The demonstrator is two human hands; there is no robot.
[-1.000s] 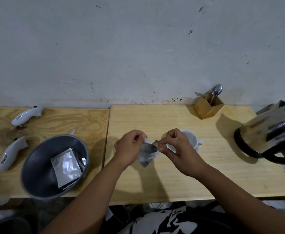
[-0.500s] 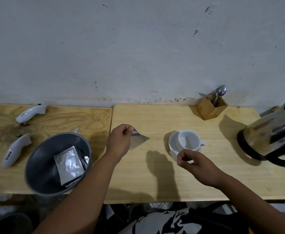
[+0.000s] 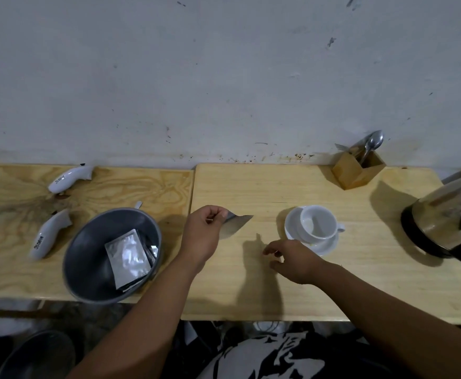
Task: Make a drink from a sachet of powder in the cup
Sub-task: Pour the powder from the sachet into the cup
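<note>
A silver sachet point(image 3: 234, 227) is pinched at one corner by my left hand point(image 3: 203, 236), which holds it just above the light wooden table point(image 3: 251, 187), left of the cup. The white cup point(image 3: 318, 224) stands upright on a white saucer point(image 3: 326, 247); a faint pale patch shows inside it. My right hand point(image 3: 289, 259) hovers low over the table just in front and left of the saucer, fingers apart and holding nothing I can see.
A grey bowl point(image 3: 87, 258) with more silver sachets point(image 3: 128, 255) sits at the left. Two white hand-held devices point(image 3: 69, 179) point(image 3: 50, 233) lie beyond it. A wooden holder with spoons point(image 3: 356, 170) stands by the wall. A steel kettle point(image 3: 448, 214) is at the right edge.
My hands were together on the sachet; they have parted. The left hand carried the sachet leftward, and the right hand dropped toward the table and spread its fingers.
</note>
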